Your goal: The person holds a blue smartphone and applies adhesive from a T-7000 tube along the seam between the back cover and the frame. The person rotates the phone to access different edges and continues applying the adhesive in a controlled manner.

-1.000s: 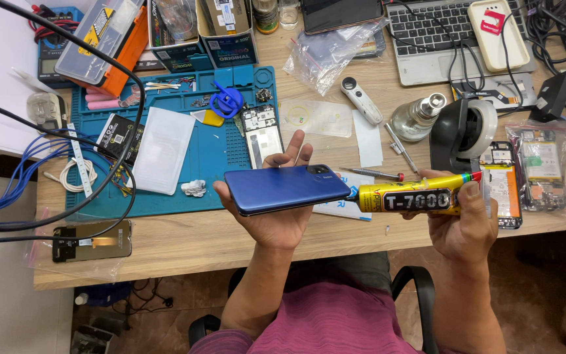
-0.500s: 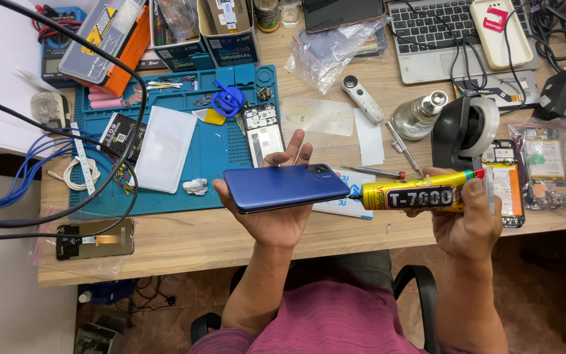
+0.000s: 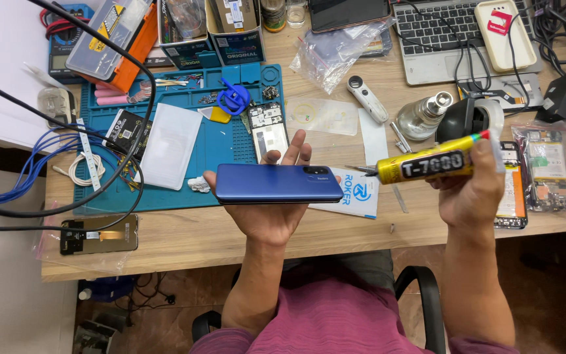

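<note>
Head-camera footage shows a blue phone carried flat on the upturned left hand, back cover up and long side across, raised above the desk's near edge so that its right end is offered to the tube. The left fingers are spread open behind the far edge and the thumb is hooked at the left end, so the phone is cradled rather than clamped. A yellow glue tube is gripped in the right hand, the fingers wrapped closed around its rear half, and it is held nearly level with its thin metal nozzle aimed at the phone's right end, just beside it; whether they touch cannot be told. Both forearms are bent up from the lap, wrists held over the desk's near edge. A blue work mat lies toward the desk's far left corner, with an open phone frame on it.
</note>
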